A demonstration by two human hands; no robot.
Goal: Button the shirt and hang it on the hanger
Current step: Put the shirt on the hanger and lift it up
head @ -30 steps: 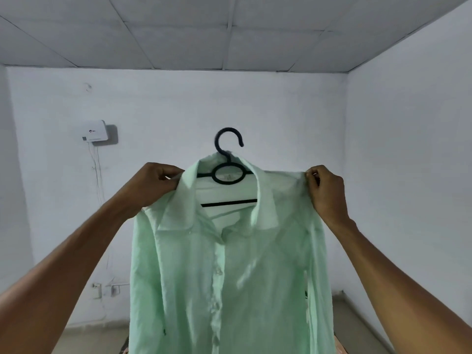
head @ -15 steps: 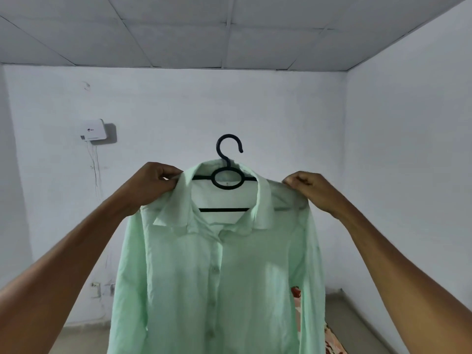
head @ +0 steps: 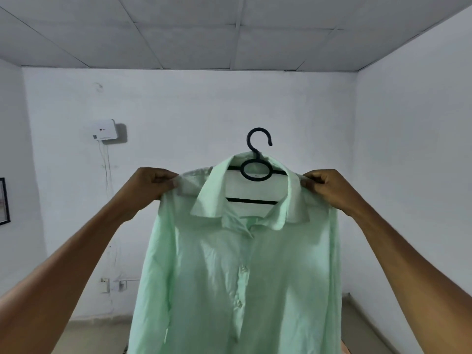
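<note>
Mint-green shirt (head: 237, 272) held up at chest-to-head height in mid-room, front facing camera, draped on black hanger (head: 255, 169). Hanger hook poking up above collar (head: 212, 198), ring and crossbar visible through open neck. Left hand (head: 153, 185) curled closed, thumb and fingers pinching left shoulder seam of shirt. Right hand (head: 329, 186) likewise closed, pinching right shoulder just beside collar edge. Both arms raised and stretched forward, shirt hanging between them. Placket buttoned down the front, a few white buttons (head: 242, 269) visible along centre; top collar button looks undone, collar flaps spread. Sleeves hanging down along both sides, fabric wrinkled. Bottom hem out of frame. Behind: white wall (head: 178, 111), white box (head: 104, 129) mounted on it with cables running down, tiled ceiling (head: 229, 34), dark picture frame (head: 3, 200) at far left edge.
</note>
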